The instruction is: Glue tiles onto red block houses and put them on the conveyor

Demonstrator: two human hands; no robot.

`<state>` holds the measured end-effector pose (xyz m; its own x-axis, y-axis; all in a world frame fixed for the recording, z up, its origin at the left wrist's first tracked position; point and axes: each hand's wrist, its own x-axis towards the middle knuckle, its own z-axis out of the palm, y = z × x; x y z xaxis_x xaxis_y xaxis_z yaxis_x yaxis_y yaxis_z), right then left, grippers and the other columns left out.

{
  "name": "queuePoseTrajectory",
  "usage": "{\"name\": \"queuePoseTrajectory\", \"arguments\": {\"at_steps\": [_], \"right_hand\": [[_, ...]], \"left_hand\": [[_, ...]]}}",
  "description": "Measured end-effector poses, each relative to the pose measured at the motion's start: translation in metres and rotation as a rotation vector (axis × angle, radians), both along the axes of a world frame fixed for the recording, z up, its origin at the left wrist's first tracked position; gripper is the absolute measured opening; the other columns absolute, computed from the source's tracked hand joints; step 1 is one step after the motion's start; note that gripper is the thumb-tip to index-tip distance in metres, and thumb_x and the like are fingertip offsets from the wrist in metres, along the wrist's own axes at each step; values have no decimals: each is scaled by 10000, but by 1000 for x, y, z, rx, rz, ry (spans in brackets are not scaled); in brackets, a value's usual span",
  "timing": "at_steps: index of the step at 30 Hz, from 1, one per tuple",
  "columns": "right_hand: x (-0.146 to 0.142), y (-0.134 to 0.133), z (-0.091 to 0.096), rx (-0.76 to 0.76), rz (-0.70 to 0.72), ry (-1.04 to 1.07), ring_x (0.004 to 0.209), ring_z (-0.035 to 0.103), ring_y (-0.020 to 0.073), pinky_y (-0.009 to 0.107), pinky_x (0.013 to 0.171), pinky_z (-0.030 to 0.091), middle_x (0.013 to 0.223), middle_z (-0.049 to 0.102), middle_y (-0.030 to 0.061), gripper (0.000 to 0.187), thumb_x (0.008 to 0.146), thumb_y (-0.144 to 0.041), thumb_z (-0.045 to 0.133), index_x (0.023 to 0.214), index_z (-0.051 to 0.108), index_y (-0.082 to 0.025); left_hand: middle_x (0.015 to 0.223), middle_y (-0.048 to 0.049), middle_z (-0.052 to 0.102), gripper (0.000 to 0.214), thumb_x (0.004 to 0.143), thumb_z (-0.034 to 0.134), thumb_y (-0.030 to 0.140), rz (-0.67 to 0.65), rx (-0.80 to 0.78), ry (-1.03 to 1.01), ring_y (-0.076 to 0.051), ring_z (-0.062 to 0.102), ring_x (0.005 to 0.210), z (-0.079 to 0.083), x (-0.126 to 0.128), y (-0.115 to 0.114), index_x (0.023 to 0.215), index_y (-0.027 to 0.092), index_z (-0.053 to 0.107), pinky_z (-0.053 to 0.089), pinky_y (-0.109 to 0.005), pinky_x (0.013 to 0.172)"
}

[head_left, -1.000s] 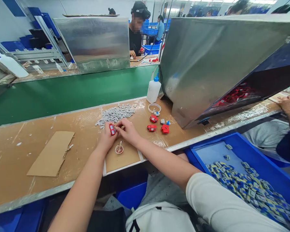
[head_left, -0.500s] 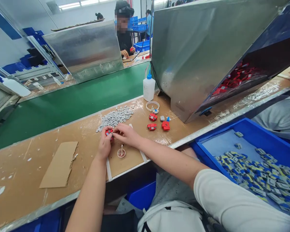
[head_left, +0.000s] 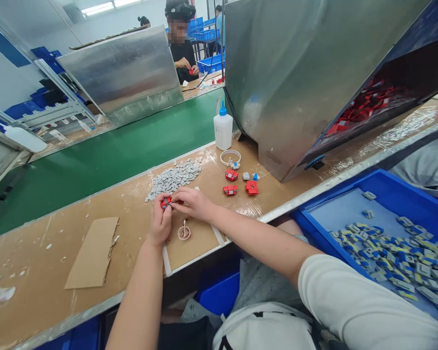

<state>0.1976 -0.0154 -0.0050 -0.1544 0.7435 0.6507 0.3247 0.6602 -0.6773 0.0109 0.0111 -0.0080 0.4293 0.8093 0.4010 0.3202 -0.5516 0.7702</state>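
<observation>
My left hand is closed around a small red plastic part with grey on its face. The fingertips of my right hand are pinched together against the right side of that part; whatever is between them is too small to make out. Just behind my hands lies a heap of small grey square pieces. A little round dish with a white stick in it sits in front of my right hand. Several red parts rest on the table to the right, near a grey piece and a blue piece.
Behind the red parts are a tape ring and a white bottle with blue cap. A metal hopper holding red parts stands at right. A blue crate holds many grey-blue pieces. Cardboard lies left; a co-worker sits across the green belt.
The view has shifted slightly. My hands stay at the red part, which is turned a little, showing more of its face. Across the belt, the co-worker's hands have come together at a red part.
</observation>
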Motion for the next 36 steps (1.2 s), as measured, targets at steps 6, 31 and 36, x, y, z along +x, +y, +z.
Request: {"name": "queuePoseTrajectory", "arguments": {"at_steps": [6, 31, 36], "right_hand": [[2, -2, -2, -44, 43, 74, 889, 651, 183, 315, 812, 548, 958, 697, 55, 112, 984, -247, 620, 900, 686, -212], [-8, 4, -6, -4, -36, 78, 826, 595, 154, 281, 787, 516, 906, 605, 30, 48, 898, -139, 620, 885, 622, -185], [-10, 6, -8, -32, -27, 59, 844, 589, 163, 267, 769, 487, 901, 599, 35, 54, 882, -129, 614, 868, 603, -181]], "left_hand": [[1172, -98, 569, 258, 1018, 437, 387, -30, 118, 25, -244, 576, 1103, 9, 5, -4, 1214, 231, 503, 484, -406, 1005], [1178, -64, 600, 306, 910, 647, 299, -112, -291, -300, -191, 620, 1055, 2, 5, 4, 1189, 225, 546, 507, -321, 991], [1156, -54, 609, 302, 866, 699, 262, -160, -384, -376, -186, 616, 1032, 1, 5, 5, 1142, 227, 582, 512, -301, 958]]}}
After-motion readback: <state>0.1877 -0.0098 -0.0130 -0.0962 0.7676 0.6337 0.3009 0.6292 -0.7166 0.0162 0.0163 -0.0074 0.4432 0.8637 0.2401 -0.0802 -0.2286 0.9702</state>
